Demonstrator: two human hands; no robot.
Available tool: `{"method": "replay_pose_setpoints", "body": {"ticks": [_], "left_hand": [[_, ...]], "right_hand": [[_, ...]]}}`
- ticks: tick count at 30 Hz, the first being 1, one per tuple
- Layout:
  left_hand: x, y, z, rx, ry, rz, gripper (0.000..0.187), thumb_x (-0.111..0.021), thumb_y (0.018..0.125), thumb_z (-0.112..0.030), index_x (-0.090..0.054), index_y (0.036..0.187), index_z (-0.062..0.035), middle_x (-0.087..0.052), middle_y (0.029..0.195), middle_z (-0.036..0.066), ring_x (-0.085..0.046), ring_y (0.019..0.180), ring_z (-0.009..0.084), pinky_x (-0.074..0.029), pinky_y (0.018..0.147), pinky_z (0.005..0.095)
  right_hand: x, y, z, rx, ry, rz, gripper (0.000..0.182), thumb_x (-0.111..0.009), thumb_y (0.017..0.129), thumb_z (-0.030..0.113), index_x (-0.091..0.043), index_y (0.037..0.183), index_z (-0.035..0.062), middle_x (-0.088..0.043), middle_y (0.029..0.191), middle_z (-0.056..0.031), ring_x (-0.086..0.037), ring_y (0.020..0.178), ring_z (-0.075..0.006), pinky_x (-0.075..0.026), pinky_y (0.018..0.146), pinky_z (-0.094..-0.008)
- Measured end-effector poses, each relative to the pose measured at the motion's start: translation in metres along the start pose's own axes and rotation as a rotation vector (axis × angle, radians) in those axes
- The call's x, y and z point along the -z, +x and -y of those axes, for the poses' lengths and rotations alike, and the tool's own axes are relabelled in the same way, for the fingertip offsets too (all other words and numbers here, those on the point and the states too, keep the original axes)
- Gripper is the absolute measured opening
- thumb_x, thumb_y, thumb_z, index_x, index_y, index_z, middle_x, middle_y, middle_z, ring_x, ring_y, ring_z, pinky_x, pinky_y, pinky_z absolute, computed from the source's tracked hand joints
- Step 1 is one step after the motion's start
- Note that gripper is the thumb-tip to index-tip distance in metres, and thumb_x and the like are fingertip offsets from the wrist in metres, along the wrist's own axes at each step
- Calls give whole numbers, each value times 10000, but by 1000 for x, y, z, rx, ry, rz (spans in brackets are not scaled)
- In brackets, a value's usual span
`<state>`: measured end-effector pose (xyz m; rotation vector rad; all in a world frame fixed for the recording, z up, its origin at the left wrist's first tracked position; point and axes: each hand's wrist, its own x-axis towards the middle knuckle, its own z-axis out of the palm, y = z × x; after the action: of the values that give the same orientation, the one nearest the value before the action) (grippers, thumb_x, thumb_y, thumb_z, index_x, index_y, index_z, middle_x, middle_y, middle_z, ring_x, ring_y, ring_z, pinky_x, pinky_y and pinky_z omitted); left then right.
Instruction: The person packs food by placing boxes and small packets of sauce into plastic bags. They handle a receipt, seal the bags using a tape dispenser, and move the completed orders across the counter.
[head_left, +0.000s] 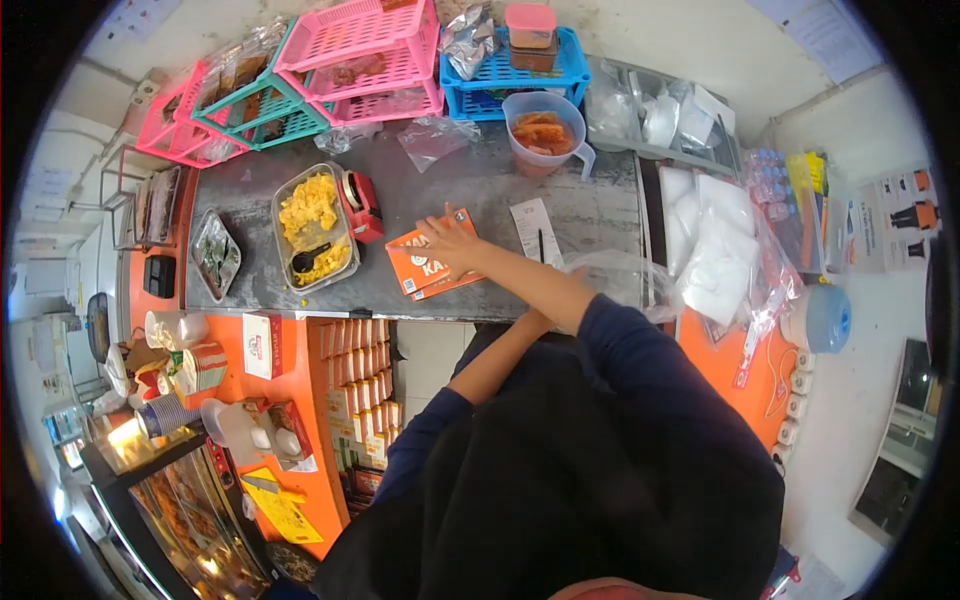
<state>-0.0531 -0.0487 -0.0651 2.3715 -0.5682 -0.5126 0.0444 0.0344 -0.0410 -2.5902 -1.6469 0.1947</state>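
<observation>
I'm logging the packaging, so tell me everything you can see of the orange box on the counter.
The orange box looks like thin printed card, flat and four-sided, with large white lettering partly covered by the spread right hand on its top. A small pale printed patch sits near its lower left corner. It appears closed and lies flat, slightly turned, on the dark counter, between the tray of yellow food and the paper slip, touching neither.

Right hand (455, 250) palm-down; fingers (427, 228) spread
</observation>
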Motion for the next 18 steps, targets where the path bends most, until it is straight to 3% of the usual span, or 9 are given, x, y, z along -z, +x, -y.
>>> {"method": "replay_pose_setpoints", "body": {"ticks": [2, 6, 10, 12, 13, 14, 15, 17, 18], "left_hand": [[-75, 21, 50, -309, -492, -404, 643, -624, 808, -264, -401, 1365, -33, -465, 1327, 176, -460, 1183, 342, -348, 1010, 406], [-29, 2, 47, -76, -332, -15, 753, -707, 702, -188, -376, 1367, -63, -418, 1376, 185, -356, 1300, 332, -252, 1096, 447], [-76, -2, 94, -139, -351, -153, 831, -752, 632, -149, -371, 1364, -48, -378, 1397, 202, -350, 1296, 354, -291, 1075, 450], [-85, 6, 113, -525, -357, -232, 958, -731, 580, -54, -268, 1418, -45, -356, 1360, 234, -369, 1245, 418, -346, 1025, 447], [-67, 5, 99, -530, -359, -232, 958, -731, 580, -54, -268, 1418, -45, -356, 1360, 234, -369, 1245, 418, -346, 1025, 447], [-33, -2, 72, -318, -382, -200, 1029, -704, 571, -7, -174, 1450, -77, -341, 1346, 250, -415, 1191, 442, -388, 985, 439], [-12, -6, 58, -105, -399, -165, 1107, -678, 562, 41, -81, 1482, -109, -325, 1332, 266, -461, 1137, 467, -429, 944, 431], [-13, -7, 65, -89, -295, -96, 1125, -614, 574, 95, 6, 1487, -120, -316, 1303, 296, -496, 1063, 493, -479, 847, 432], [-11, -8, 63, -84, -314, -100, 1112, -586, 576, 114, 4, 1488, -120, -316, 1305, 301, -505, 1044, 497, -484, 820, 436]], "right_hand": [[32, -16, -4, -25, 271, 99, 1281, -856, 497, 197, -53, 1472, 414, -402, 1307, -196, -348, 1269, -374, -200, 1003, -670], [98, -107, -26, -38, 530, -77, 1354, -845, 452, 134, 7, 1486, 323, -406, 1305, -197, -394, 1222, -352, -275, 967, -590], [91, -203, -46, -97, 920, -218, 1261, -820, 479, 158, -34, 1461, 71, -315, 1384, -194, -304, 1312, -348, -249, 1084, -442], [52, -243, -44, -334, 965, -197, 1162, -797, 527, 139, -76, 1435, 60, -312, 1375, -201, -307, 1310, -328, -275, 1070, -419], [24, -263, -44, -385, 1039, -206, 1107, -791, 531, 118, -126, 1414, 55, -306, 1385, -196, -298, 1319, -331, -283, 1065, -422], [-4, -280, -44, -435, 1115, -217, 1053, -784, 536, 97, -175, 1393, 50, -301, 1396, -190, -289, 1328, -334, -290, 1060, -426], [-27, -295, -46, -438, 1117, -219, 1053, -784, 536, 97, -175, 1393, 50, -301, 1396, -190, -289, 1328, -334, -290, 1060, -426], [-56, -315, -48, -595, 309, -87, 952, -779, 558, 74, -277, 1367, 76, -294, 1424, -153, -275, 1347, -329, -313, 1030, -502], [-54, -314, -43, -597, 313, -85, 952, -779, 558, 74, -277, 1367, 76, -294, 1424, -153, -275, 1347, -329, -313, 1030, -502]]}}
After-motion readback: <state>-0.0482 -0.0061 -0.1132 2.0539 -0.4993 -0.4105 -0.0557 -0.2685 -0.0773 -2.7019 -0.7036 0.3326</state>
